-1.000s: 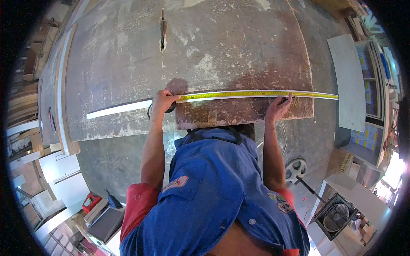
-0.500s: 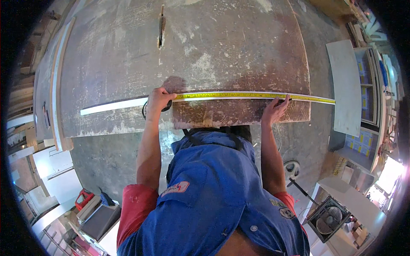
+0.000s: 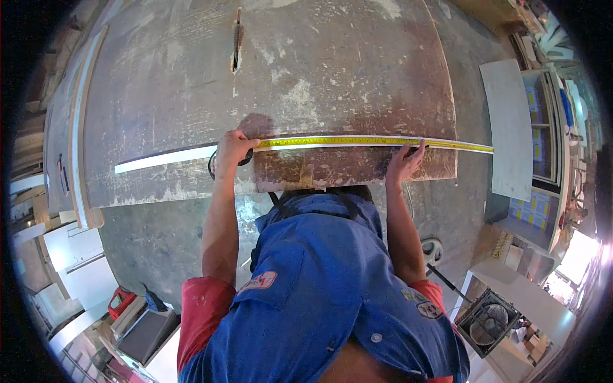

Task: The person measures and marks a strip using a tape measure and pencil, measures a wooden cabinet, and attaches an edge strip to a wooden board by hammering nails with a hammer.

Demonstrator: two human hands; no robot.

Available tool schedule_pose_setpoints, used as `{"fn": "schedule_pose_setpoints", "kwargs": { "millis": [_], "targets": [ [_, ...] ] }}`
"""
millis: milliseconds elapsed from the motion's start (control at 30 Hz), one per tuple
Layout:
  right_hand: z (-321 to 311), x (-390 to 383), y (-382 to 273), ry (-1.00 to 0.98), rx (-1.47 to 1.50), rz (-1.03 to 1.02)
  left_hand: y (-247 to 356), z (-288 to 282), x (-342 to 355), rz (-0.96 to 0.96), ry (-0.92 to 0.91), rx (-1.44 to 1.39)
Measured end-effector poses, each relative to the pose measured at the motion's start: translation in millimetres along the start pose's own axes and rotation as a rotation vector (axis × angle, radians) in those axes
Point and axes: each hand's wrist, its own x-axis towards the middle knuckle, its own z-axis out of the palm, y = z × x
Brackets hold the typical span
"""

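Pinching yellow tape (image 3: 338, 141) onto a white strip (image 3: 167, 159), the left hand (image 3: 233, 150) presses; the right hand (image 3: 403, 164), loosely spread, touches.

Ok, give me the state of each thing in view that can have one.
Tape measure: blade extended along the white strip
White strip: on the table, right end past its edge
Left hand: closed on the tape measure
Right hand: at the white strip, grip unclear
Table: worn, slotted
Fan: running or stopped, cannot tell
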Motion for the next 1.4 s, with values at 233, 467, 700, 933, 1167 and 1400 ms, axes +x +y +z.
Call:
{"fn": "schedule_pose_setpoints", "kwargs": {
  "millis": [233, 467, 700, 933, 1167, 1400],
  "targets": [
    [-10.5, 2.3, 15.3, -0.09, 0.18, -0.087, -8.7, 2.0, 6.3, -0.024, 0.004, 0.009],
    [-48.4, 23.0, 22.1, -0.314, 0.065, -0.388, -16.5, 9.3, 7.1, 0.03, 0.069, 0.051],
    [-50.7, 43.5, 7.0, -0.565, 0.197, -0.7, -10.3, 5.8, 6.4, -0.06, 0.008, 0.032],
    [-81.1, 73.7, -19.2, -0.952, 0.276, -0.698, -7.0, 5.1, 4.4, -0.001, 0.004, -0.038],
    [-182.3, 117.1, 10.6, -1.329, 0.073, -1.169, -17.8, 8.6, 5.6, -0.009, -0.009, -0.014],
    [-190.3, 82.1, 13.8, -1.473, 0.305, -1.17, -12.7, 4.9, 1.6, -0.074, 0.043, -0.013]
  ]
}}
